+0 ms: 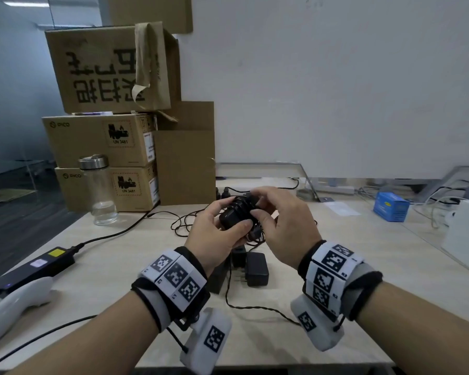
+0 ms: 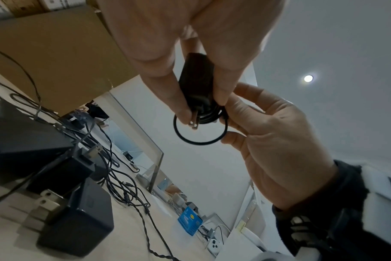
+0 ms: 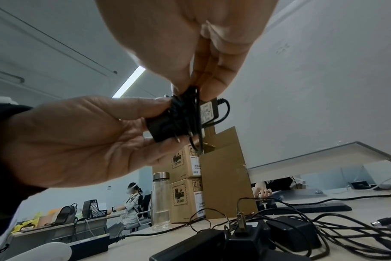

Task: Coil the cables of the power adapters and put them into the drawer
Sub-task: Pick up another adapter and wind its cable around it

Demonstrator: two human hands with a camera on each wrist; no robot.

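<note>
I hold a black power adapter (image 1: pixel 234 216) above the desk, with its cable wound around it. My left hand (image 1: pixel 229 220) grips the adapter body (image 2: pixel 196 79) between thumb and fingers. My right hand (image 1: pixel 255 206) pinches the cable at the wound bundle, where one loop of cable (image 2: pixel 199 135) hangs free below the plug prongs. The right wrist view shows the coils (image 3: pixel 185 113) crossing the body near its white label. More black adapters (image 1: pixel 257 269) lie on the desk below my hands with loose tangled cables (image 1: pixel 184 226). No drawer is in view.
Stacked cardboard boxes (image 1: pixel 103 139) and a glass bottle (image 1: pixel 99 190) stand at the back left. A black power brick (image 1: pixel 35 266) and a white controller (image 1: pixel 14 301) lie at the left edge. A blue box (image 1: pixel 390 207) and white devices (image 1: pixel 466 231) sit to the right.
</note>
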